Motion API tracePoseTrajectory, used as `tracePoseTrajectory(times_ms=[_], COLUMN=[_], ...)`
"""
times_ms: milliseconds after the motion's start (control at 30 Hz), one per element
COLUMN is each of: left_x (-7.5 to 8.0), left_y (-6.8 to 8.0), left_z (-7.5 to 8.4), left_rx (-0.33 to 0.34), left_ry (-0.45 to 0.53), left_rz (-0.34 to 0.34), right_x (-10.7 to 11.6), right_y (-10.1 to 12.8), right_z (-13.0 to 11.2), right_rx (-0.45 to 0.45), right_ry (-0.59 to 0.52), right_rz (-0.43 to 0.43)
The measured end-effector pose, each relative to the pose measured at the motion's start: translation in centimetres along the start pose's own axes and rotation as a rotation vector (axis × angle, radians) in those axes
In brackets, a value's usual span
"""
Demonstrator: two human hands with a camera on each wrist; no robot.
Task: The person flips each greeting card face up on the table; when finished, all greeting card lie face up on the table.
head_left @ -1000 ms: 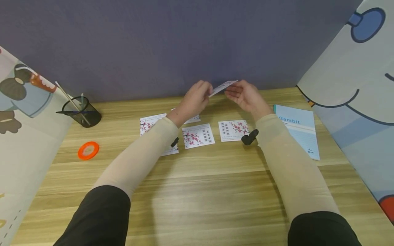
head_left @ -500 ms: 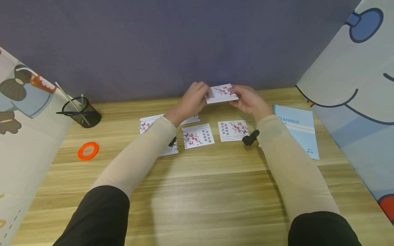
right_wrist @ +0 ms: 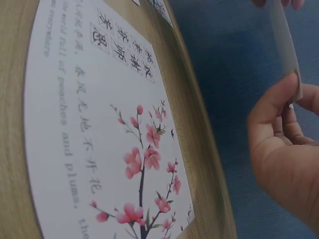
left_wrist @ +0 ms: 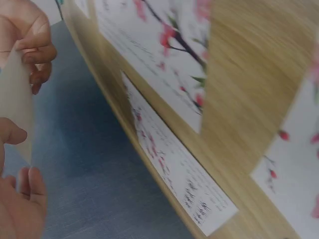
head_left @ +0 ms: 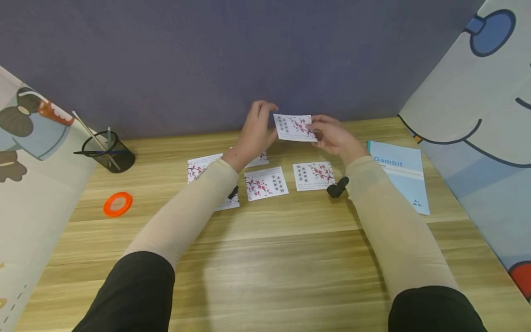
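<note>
Pink plum-blossom print covers the card that the right hand pinches by its right edge, thumb and fingers curled onto it, holding it up off the wooden tabletop close to the purple back wall. Just left of the card, the left hand is raised with its fingers relaxed and parted; its fingertips sit right by the card's left edge, and I cannot tell whether they touch it. In the right wrist view the card shows edge-on, with the thumb pressed against its lower end. Below the hands, nearer the person, matching blossom cards lie flat on the tabletop: one between the two forearms, one just under the right hand, one partly under the left forearm, and another peeking out beneath the left wrist. Right of the right forearm lies a light blue booklet marked "Gambit". Far left of the left hand stand a black mesh pen cup holding sticks and pens, and, nearer the person, an orange tape ring.
</note>
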State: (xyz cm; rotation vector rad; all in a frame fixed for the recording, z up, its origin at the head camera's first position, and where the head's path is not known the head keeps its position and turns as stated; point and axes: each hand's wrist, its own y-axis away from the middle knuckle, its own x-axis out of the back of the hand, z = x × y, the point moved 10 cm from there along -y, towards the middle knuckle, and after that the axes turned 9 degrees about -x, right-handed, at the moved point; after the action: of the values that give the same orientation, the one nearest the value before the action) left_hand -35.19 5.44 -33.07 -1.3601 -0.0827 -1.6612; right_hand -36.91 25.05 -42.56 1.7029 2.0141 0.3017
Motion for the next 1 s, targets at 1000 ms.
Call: tracePoseTrajectory(times_ms=[1000], left_x=[-5.3], left_y=[1.4], left_z=[-4.6], left_rx=[0.736], left_ry=[0.904], left_rz=[-0.034], right_x=[0.7], right_y=[-0.7], right_z=[0.6], right_rx=[-0.011], right_ry=[0.263], right_rz=[0.141])
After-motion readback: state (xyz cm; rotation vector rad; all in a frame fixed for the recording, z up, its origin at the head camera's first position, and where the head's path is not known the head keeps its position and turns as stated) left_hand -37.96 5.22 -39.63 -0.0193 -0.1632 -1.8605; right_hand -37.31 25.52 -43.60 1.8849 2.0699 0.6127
